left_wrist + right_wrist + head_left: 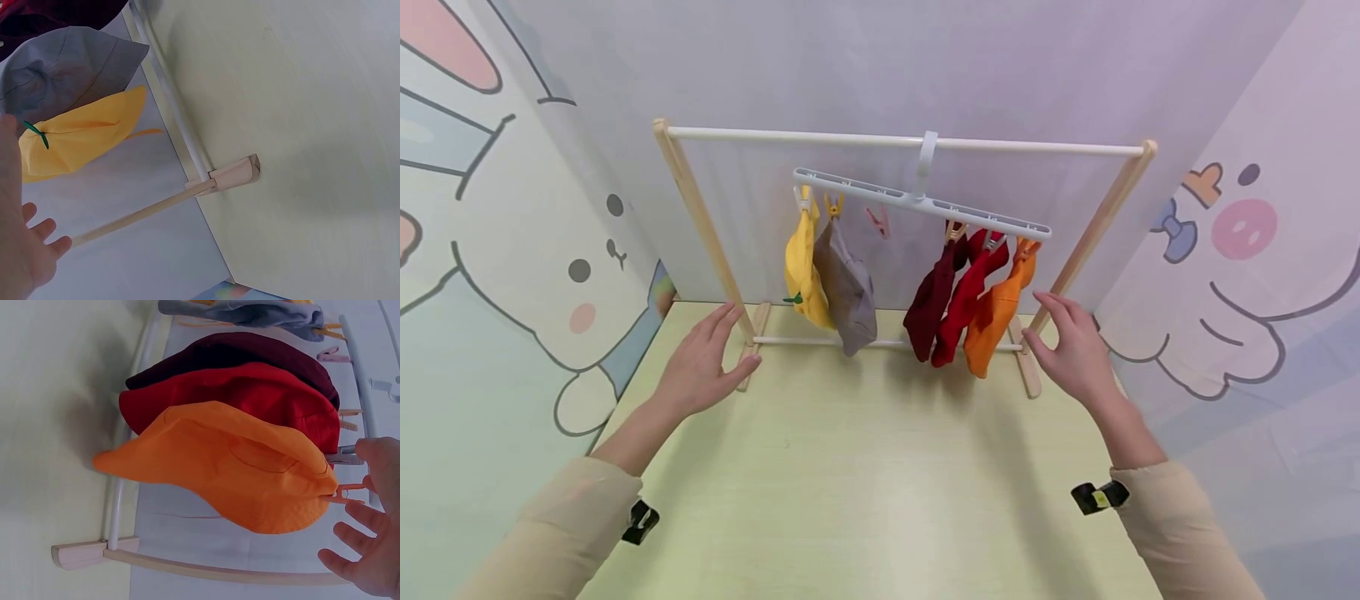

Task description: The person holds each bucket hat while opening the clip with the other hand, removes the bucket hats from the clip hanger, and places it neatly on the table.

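My left hand [698, 367] is held in the air with thumb and fingers apart, beside the left post of a small drying rack. Over on the other side, my right hand [1072, 348] is spread near the right post, holding nothing. Between them a white clip hanger [880, 193] hooks over the rack's top bar, tilted down to the right. Clothespins hold a yellow hat [805, 275] with a green sprout, a grey hat [848, 292], a maroon hat [931, 300], a red hat [970, 296] and an orange hat [219, 462]. The orange hat hangs closest to my right hand.
The rack has a white top bar [737, 134], a wooden left post [700, 225] and a wooden right post [1101, 217]. It stands at the back of a pale table [850, 483]. A bare pink clothespin [877, 222] hangs mid-hanger. Cartoon-printed curtains [587, 250] surround the table.
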A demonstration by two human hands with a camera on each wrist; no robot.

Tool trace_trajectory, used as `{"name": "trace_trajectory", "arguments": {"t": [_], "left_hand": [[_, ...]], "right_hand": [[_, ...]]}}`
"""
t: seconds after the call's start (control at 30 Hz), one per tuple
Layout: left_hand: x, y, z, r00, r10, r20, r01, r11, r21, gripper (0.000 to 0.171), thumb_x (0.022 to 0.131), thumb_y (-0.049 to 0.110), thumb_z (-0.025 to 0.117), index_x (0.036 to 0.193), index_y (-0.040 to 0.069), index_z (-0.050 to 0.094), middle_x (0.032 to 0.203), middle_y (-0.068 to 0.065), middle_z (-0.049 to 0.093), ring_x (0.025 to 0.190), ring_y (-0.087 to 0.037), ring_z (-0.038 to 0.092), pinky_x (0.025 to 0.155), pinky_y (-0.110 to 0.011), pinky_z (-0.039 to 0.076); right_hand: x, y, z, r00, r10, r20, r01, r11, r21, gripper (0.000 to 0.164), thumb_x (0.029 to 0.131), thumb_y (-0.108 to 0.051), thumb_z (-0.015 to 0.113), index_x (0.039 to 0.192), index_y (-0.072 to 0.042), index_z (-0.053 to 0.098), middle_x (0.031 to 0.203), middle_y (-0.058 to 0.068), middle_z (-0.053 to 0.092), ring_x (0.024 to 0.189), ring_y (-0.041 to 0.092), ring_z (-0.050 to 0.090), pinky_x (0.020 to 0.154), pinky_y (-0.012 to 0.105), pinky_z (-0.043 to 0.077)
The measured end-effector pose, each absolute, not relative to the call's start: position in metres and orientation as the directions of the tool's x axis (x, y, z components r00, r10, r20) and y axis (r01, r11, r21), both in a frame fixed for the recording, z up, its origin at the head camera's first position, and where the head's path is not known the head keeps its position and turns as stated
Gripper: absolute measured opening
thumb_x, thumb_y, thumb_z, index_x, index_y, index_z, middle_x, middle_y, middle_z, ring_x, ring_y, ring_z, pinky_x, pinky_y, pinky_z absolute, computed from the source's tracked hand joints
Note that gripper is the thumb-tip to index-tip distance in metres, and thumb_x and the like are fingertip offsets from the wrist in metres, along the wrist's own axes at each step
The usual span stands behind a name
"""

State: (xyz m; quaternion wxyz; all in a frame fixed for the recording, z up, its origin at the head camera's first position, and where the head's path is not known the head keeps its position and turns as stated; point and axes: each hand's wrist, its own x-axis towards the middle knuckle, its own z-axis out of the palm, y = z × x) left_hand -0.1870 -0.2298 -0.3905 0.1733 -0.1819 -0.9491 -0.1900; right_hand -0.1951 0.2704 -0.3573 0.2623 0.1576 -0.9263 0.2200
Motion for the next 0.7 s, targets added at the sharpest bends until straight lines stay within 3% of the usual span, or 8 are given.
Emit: {"name": "trace_trajectory", "arguments": {"t": [0.4, 0.7], "left_hand": [[-0.196, -0.222, -0.394, -0.859, 0.189, 0.475, 0.388, 0.846, 0.366, 0.069, 0.076, 0.037, 0.062, 0.132, 0.008, 0.033, 0.134, -0.010, 0.033, 0.117, -0.034, 0.036, 0.083, -0.051, 0.036], [-0.203, -0.214, -0.393, -0.890, 0.089, 0.448, 0.329, 0.804, 0.494, 0.063, 0.078, 0.033, 0.060, 0.130, 0.006, 0.036, 0.131, -0.013, 0.037, 0.117, -0.032, 0.037, 0.088, -0.051, 0.033]], "right_hand": [[-0.199, 0.254, -0.353, -0.844, -0.143, 0.517, -0.374, 0.848, -0.375, 0.051, 0.077, -0.019, 0.063, 0.125, -0.010, 0.046, 0.120, 0.015, 0.046, 0.108, 0.033, 0.042, 0.086, 0.052, 0.034], [-0.202, 0.240, -0.351, -0.856, -0.131, 0.501, -0.374, 0.825, -0.424, 0.048, 0.079, -0.021, 0.061, 0.124, -0.010, 0.046, 0.121, 0.014, 0.045, 0.109, 0.030, 0.041, 0.085, 0.050, 0.038]]}}
